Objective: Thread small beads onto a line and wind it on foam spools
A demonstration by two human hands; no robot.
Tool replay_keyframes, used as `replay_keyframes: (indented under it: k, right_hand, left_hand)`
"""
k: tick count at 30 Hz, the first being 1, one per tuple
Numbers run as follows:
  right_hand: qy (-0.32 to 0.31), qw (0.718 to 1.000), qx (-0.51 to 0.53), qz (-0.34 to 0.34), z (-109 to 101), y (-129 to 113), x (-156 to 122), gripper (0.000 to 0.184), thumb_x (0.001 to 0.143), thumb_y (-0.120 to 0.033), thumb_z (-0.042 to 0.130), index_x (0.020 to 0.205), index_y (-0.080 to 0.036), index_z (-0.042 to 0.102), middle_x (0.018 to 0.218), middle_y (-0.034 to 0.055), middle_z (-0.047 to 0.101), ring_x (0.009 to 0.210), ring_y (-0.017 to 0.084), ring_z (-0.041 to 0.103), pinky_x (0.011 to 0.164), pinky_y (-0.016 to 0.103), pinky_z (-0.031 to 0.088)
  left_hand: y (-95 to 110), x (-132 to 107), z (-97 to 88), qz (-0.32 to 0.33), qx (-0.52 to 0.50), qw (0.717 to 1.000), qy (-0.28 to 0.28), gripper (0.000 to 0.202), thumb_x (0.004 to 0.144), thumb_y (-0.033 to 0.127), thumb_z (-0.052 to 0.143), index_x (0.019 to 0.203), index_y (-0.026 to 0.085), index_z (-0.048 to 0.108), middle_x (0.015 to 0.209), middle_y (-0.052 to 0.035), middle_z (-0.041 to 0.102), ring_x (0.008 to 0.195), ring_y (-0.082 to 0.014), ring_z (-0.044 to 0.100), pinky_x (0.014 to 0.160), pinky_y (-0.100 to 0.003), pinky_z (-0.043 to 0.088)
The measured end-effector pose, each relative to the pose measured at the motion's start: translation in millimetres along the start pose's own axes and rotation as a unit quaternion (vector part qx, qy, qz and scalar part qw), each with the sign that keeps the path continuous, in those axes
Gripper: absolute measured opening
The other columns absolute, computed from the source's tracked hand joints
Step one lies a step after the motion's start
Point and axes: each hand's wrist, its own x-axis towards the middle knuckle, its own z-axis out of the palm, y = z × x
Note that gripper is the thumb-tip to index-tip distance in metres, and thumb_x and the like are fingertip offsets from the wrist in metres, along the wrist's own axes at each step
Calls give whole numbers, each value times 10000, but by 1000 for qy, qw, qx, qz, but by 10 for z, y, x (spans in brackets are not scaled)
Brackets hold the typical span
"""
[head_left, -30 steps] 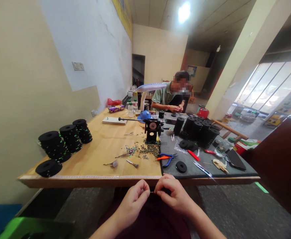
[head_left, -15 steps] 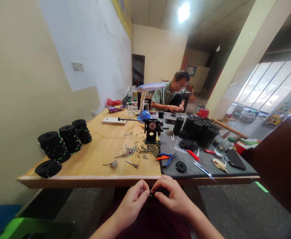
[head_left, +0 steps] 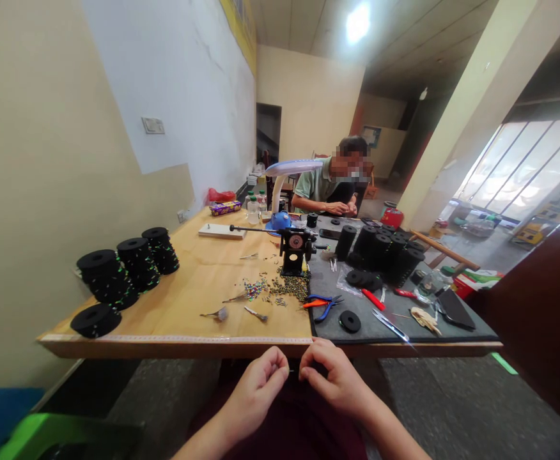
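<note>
My left hand (head_left: 261,388) is held just in front of the table's front edge, thumb and fingertips pinched together. A tiny dark piece shows at its fingertips, too small to name. Close on its right, my right hand (head_left: 335,380) has its thumb and index finger bent together in a pinch; what they hold, if anything, is hidden. A narrow gap separates the two hands. Beyond them on the table lie small brassy pieces (head_left: 289,287), coloured beads (head_left: 254,289) and blue-handled pliers (head_left: 325,308). A black foam spool (head_left: 350,321) lies flat on the grey mat.
Black spools with coloured bits (head_left: 100,275) are stacked at the left. A hand-cranked winder (head_left: 295,249) stands mid-table before a desk lamp (head_left: 280,191). More black spools (head_left: 380,249) and silver snips (head_left: 389,324) are on the right. Another person (head_left: 313,191) sits across the table.
My hands have drawn slightly apart, the right one shifting a little to the right. The view has moved slightly; the table items look the same.
</note>
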Motion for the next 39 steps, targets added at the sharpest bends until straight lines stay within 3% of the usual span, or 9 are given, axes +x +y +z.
replay_keyframes:
  k: [9, 15, 22, 32, 39]
  right_hand:
    - [15, 1000, -17, 1, 4, 8, -5, 93, 816, -163, 538, 736, -199, 570, 718, 7, 577, 739, 168, 517, 690, 271, 396]
    - [14, 1000, -22, 10, -13, -15, -13, 93, 818, -161, 537, 742, -198, 576, 712, -1, 576, 705, 155, 513, 671, 259, 390]
    - [4, 1000, -9, -5, 37, -17, -17, 129, 744, -106, 570, 824, -206, 590, 738, -5, 614, 736, 157, 539, 707, 261, 398]
    - [15, 997, -45, -61, 130, -57, 51, 132, 702, -86, 525, 685, -216, 536, 610, -43, 552, 613, 132, 515, 899, 342, 378]
    - [16, 998, -25, -64, 134, -55, 45, 145, 682, -79, 503, 662, -221, 489, 589, -53, 497, 580, 127, 468, 883, 337, 402]
  left_hand:
    - [-27, 0, 8, -5, -5, 1000, -4, 212, 836, 360, 496, 711, 191, 466, 653, 45, 393, 623, -128, 344, 585, -236, 315]
    - [-22, 11, 21, -13, -1, 1000, -17, 200, 828, 348, 510, 719, 182, 484, 635, 50, 391, 600, -122, 331, 565, -241, 298]
    - [-28, 0, 45, -2, 4, 1000, 2, 210, 828, 350, 522, 706, 182, 488, 634, 44, 416, 600, -122, 348, 561, -234, 310]
    - [-57, -9, 65, 7, 38, 999, -12, 177, 838, 298, 485, 700, 190, 456, 621, 53, 390, 583, -119, 326, 545, -237, 288]
    - [-52, 2, 59, 14, 48, 999, -15, 137, 797, 228, 475, 672, 200, 427, 596, 65, 341, 573, -116, 295, 532, -239, 261]
